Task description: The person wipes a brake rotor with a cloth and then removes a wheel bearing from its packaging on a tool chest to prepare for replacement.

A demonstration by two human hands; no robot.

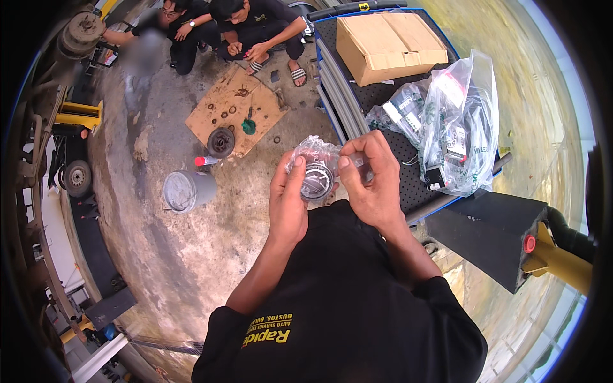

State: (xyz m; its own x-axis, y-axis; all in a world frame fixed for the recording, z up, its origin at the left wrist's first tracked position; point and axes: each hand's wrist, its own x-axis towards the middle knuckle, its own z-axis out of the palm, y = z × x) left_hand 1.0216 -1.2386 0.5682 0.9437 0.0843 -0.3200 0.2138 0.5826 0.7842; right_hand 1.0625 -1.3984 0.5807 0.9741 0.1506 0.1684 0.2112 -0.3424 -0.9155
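In front of my chest my left hand grips a round metal bearing ring with thumb and fingers. A see-through plastic wrapper covers the ring and bunches up above it. Close on its right, my right hand pinches the wrapper's edge between thumb and forefinger. Part of the ring's far side is hidden under crumpled plastic.
A tool cart at the right carries a cardboard box and plastic bags of packaged parts. On the floor lie a grey bucket, a red-capped can and a cardboard sheet with parts. Two people crouch beyond it.
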